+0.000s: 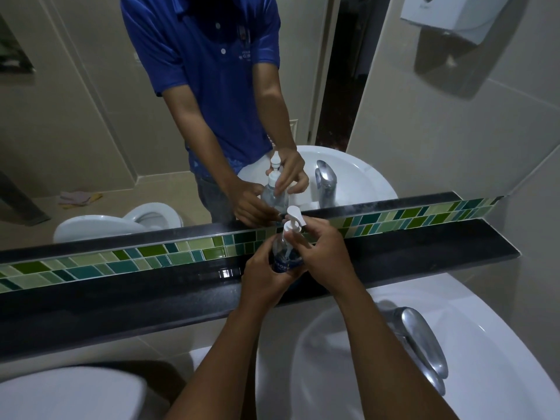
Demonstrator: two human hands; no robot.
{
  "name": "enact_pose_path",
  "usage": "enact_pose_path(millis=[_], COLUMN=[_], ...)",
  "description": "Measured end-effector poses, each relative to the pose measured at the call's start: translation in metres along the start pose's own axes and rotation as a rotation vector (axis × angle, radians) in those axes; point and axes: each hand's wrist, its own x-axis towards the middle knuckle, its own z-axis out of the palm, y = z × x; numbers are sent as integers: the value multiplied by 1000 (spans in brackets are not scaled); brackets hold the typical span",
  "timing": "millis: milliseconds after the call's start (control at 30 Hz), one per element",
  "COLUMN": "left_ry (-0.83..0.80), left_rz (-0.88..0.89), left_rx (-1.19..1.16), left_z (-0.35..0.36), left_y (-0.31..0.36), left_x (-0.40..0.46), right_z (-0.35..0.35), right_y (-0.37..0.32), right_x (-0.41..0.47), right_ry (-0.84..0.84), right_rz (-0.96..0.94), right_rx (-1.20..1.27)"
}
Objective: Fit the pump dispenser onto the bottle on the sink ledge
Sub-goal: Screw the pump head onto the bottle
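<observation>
A clear bottle (pixel 283 256) with a dark blue label stands upright on the black sink ledge (pixel 151 286), against the green tiled strip. A white pump dispenser (pixel 293 221) sits in its neck, its tube reaching down inside. My left hand (pixel 262 274) wraps around the bottle's lower body. My right hand (pixel 321 253) grips the pump's white collar at the neck with fingers and thumb. The mirror above repeats both hands and the bottle.
A white basin (pixel 454 344) with a chrome tap (pixel 421 338) lies below the ledge at the right. A white toilet lid (pixel 69 395) sits at the lower left. A soap dispenser box (pixel 451 13) hangs on the wall at the upper right.
</observation>
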Motion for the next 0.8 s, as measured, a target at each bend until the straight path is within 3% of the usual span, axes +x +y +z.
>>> enact_pose_path(millis=[200, 533, 800], left_ry=[-16, 25, -32], left_rz=[-12, -39, -59], left_rx=[30, 43, 34], left_z=[0, 6, 8], left_y=[-1, -2, 13], left_x=[2, -2, -10], right_z=[14, 14, 14], right_y=[2, 4, 11], right_x=[-1, -7, -8], right_ry=[180, 134, 169], right_rz=[-77, -56, -73], right_rx=[-90, -49, -61])
